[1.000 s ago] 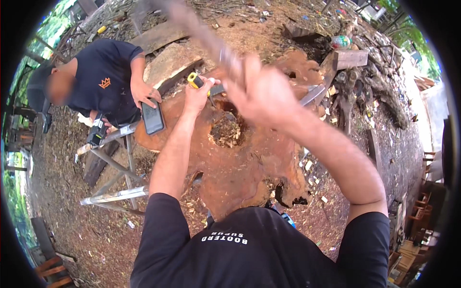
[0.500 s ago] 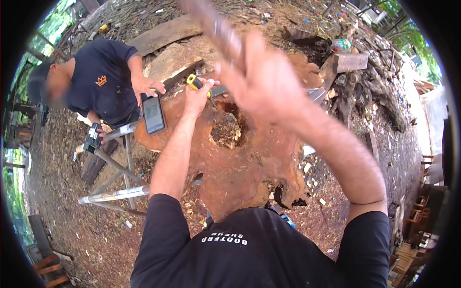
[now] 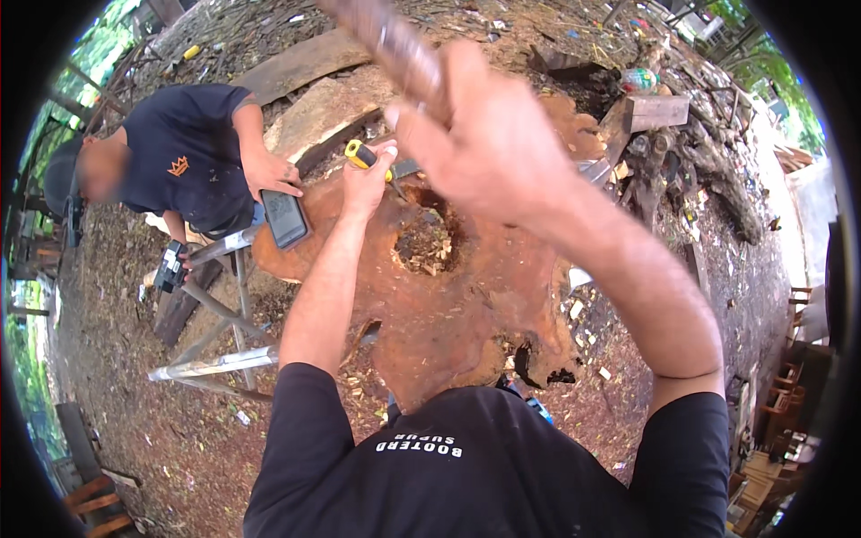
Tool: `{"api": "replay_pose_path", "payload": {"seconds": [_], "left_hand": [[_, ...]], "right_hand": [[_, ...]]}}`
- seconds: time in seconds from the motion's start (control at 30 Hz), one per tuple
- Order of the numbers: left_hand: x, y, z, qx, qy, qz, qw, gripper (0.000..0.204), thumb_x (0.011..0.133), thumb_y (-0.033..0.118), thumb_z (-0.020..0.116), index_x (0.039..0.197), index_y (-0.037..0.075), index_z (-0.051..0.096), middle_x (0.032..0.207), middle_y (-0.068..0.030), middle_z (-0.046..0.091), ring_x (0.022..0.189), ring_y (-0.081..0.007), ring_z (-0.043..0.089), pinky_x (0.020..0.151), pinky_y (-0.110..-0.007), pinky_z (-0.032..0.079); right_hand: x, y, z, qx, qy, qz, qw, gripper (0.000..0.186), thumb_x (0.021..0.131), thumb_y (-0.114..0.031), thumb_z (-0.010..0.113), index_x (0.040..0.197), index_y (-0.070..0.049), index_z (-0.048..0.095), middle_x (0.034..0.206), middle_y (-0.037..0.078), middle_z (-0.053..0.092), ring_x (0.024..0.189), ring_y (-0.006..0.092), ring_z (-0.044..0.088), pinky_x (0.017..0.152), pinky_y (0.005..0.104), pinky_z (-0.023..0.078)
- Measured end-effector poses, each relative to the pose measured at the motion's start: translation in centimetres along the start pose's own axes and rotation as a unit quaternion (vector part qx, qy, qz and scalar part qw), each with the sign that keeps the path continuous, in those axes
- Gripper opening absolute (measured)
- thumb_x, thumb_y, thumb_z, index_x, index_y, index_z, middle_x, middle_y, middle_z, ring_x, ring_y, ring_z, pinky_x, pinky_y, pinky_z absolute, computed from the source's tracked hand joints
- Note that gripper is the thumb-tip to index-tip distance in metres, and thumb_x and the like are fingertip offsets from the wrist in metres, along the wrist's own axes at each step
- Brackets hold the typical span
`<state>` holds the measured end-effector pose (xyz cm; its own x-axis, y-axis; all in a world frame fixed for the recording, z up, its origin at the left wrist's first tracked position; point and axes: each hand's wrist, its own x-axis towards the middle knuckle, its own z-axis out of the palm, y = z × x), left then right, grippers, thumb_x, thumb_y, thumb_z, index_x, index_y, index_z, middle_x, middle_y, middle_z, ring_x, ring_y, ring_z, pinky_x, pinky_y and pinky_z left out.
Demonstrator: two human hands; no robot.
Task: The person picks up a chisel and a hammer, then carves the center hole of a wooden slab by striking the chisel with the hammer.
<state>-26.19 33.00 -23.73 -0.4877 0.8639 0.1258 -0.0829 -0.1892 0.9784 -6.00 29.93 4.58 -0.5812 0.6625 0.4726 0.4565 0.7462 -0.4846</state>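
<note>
Left fingers [image 3: 386,157] close round the chisel [image 3: 360,152] by the hollow's [image 3: 421,244] far-left rim, handle jutting past them, axis slanting hollowward; right fingers [image 3: 466,76] clasp a club [image 3: 390,45] pointing away.

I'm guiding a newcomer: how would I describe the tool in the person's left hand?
Find the big reddish-brown wood slab, then the ragged hollow in it with pale chips. At the hollow's far-left edge, the person's left hand holds a chisel-like tool, tilted. Its yellow-and-black handle sets it apart from the long brown bar in the right hand.
</note>
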Motion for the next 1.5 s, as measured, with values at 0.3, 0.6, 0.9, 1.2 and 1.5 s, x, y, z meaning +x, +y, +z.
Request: {"api": "replay_pose_path", "payload": {"seconds": [0.3,0.6,0.9,1.2,1.5], "left_hand": [[0.3,-0.4,1.1,0.018,0.02,-0.037,0.999,0.014,0.09,0.008,0.068,0.101,0.002,0.073,0.099,-0.0028,0.073,0.087,-0.0112,0.066,0.076,-0.03,0.054],[0.5,-1.1,1.2,0.003,0.006,-0.031,1.0,0.011,0.088,0.008,0.071,0.097,0.003,0.072,0.096,-0.0005,0.072,0.085,-0.0093,0.065,0.074,-0.028,0.052],[-0.4,-0.8,0.6,0.007,0.043,-0.031,0.999,0.015,0.088,0.013,0.075,0.098,0.003,0.07,0.103,-0.0048,0.074,0.09,-0.01,0.066,0.079,-0.028,0.053],[0.3,-2.1,0.7,0.017,0.038,-0.019,0.999,0.021,0.088,0.021,0.078,0.1,0.005,0.071,0.093,-0.0008,0.07,0.082,-0.0089,0.063,0.073,-0.03,0.052],[-3.0,0.2,3.2,0.082,0.111,-0.033,0.99,0.019,0.086,0.02,0.079,0.078,0.006,0.069,0.073,0.0024,0.068,0.068,-0.0077,0.061,0.064,-0.028,0.049]], "right_hand": [[-0.5,4.1,3.3,-0.143,-0.259,0.055,0.954,0.046,0.087,-0.035,0.061,0.101,0.009,0.06,0.081,0.027,0.069,0.081,0.0447,0.07,0.076,0.0519,0.057],[-2.6,3.8,4.0,-0.099,-0.199,0.046,0.974,0.041,0.087,-0.027,0.059,0.1,0.011,0.049,0.075,0.026,0.068,0.072,0.0423,0.071,0.068,0.0508,0.058],[-0.1,2.6,1.3,-0.125,-0.202,0.071,0.969,0.046,0.085,-0.032,0.059,0.102,0.011,0.061,0.09,0.029,0.071,0.084,0.0418,0.072,0.078,0.0488,0.058],[-2.9,6.3,6.3,-0.167,-0.338,0.11,0.92,0.049,0.088,-0.036,0.06,0.109,0.009,0.054,0.085,0.028,0.07,0.082,0.0435,0.07,0.078,0.0497,0.057],[-8.1,8.0,1.0,-0.064,-0.305,0.274,0.91,0.05,0.09,-0.041,0.062,0.11,0.005,0.061,0.096,0.029,0.07,0.091,0.0417,0.07,0.082,0.0481,0.055]]}}
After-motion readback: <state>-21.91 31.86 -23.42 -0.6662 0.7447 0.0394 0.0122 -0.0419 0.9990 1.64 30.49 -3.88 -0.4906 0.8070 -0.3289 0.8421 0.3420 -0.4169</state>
